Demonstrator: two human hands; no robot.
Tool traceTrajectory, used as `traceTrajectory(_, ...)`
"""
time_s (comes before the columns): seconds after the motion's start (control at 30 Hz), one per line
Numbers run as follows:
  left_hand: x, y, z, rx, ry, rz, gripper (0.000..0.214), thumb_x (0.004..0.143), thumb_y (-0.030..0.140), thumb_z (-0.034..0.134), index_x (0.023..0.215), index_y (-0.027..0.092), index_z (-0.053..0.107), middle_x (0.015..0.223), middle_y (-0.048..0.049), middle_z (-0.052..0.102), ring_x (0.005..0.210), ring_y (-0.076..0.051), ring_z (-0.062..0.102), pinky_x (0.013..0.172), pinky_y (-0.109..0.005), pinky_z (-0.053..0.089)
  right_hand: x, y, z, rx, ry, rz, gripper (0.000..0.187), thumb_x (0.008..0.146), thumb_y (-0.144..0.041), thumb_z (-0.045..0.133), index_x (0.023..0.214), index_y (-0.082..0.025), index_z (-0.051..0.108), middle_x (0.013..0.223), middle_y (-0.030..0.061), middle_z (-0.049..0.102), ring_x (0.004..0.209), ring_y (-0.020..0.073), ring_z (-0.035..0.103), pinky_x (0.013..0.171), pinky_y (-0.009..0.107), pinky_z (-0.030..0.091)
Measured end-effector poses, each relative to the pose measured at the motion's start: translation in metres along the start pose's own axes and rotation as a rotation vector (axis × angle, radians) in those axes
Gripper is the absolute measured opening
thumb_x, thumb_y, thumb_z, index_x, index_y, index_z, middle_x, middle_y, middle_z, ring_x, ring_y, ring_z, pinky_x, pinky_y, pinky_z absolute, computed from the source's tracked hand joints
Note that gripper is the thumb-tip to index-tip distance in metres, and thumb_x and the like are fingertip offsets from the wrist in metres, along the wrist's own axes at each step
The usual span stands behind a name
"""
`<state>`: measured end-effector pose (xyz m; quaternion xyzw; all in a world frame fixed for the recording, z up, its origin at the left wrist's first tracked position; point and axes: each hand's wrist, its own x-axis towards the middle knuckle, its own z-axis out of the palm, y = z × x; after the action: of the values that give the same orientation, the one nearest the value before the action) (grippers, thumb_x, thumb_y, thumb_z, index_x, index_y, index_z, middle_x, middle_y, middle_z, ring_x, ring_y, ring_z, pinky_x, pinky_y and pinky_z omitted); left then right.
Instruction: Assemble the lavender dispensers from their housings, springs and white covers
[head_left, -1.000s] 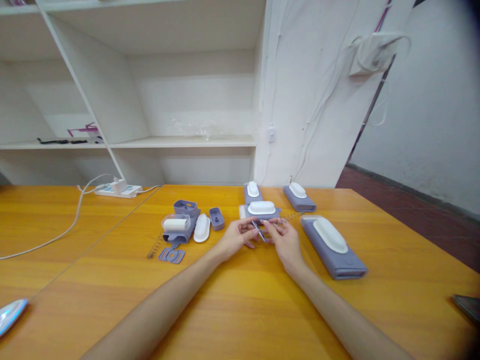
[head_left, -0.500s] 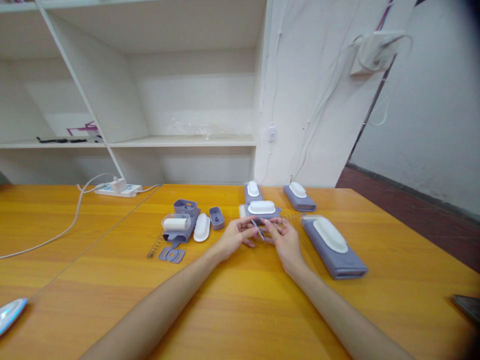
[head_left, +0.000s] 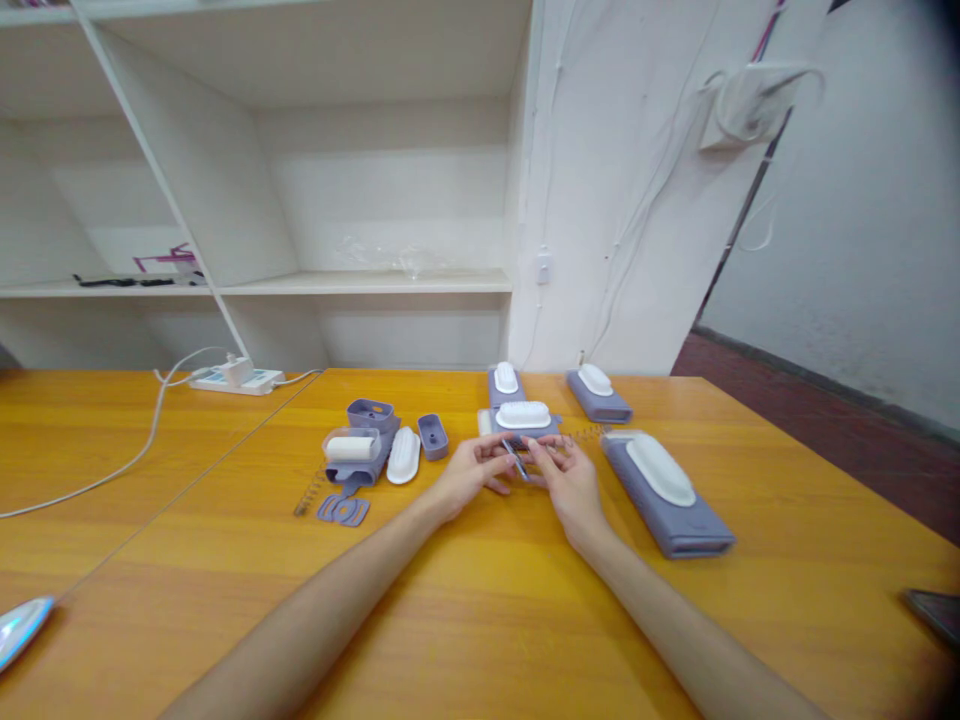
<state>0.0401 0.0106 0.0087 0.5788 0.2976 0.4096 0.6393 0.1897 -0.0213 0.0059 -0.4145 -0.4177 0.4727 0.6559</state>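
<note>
Near the middle of the table, my left hand (head_left: 471,474) and my right hand (head_left: 574,490) meet around a thin, narrow grey-purple piece (head_left: 516,460). It tilts between my fingertips, with both hands pinching it; its exact kind is too small to make out. Just behind my fingers lies a grey-purple case (head_left: 559,424) with a white ribbed brush (head_left: 523,414) on top. A coil spring (head_left: 585,437) rests to the right of my right hand, beside a larger grey-purple case (head_left: 667,530) with a smooth-looking white oval part (head_left: 661,470).
Left of my hands lie a case with a white roller (head_left: 351,448), a white brush (head_left: 404,455), small cups (head_left: 433,437), flat cut-out pieces (head_left: 343,511) and another spring (head_left: 309,495). Two more cases stand behind. A power strip (head_left: 238,376) sits back left, a dark device (head_left: 934,612) far right.
Hardly anything differs. Both hands stay in the same place with the thin piece between their fingertips, and the things on the table have not moved.
</note>
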Motion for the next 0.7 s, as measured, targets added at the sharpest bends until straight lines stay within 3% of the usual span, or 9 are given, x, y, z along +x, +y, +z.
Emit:
traceTrajectory(0.3,0.0011,0.0002,0.0003,-0.01,0.007,-0.004,0.055,0.069,0.035,0.068,0.118,0.015,0.053,0.083,-0.0066,0.06,0.077,-0.02,0.062,0.057,-0.028,0.053,-0.0002,0.0031,-0.0006,-0.016,-0.033,-0.033,0.031,0.07,-0.038,0.067,0.085,-0.02,0.048,0.098,0.0088,0.066,0.087,0.0252,0.065,0.064,0.036,0.056)
traceTrajectory(0.5,0.0012,-0.0011,-0.0025,-0.042,-0.002,-0.003,0.055,0.069,0.034,0.069,0.118,0.015,0.053,0.084,-0.0078,0.062,0.079,-0.02,0.062,0.058,-0.028,0.053,0.0004,0.0067,-0.0002,-0.083,-0.06,-0.157,0.025,0.073,-0.03,0.066,0.087,-0.02,0.049,0.101,0.0088,0.066,0.098,0.0227,0.062,0.084,0.038,0.05)
traceTrajectory(0.7,0.0013,-0.0025,-0.0045,-0.091,0.012,-0.012,0.057,0.07,0.032,0.069,0.121,0.015,0.051,0.087,-0.0088,0.061,0.08,-0.019,0.061,0.058,-0.028,0.053,0.0014,0.0063,0.0012,-0.056,-0.067,-0.147,0.026,0.071,-0.029,0.067,0.086,-0.02,0.048,0.101,0.0091,0.066,0.099,0.0227,0.062,0.087,0.04,0.048)
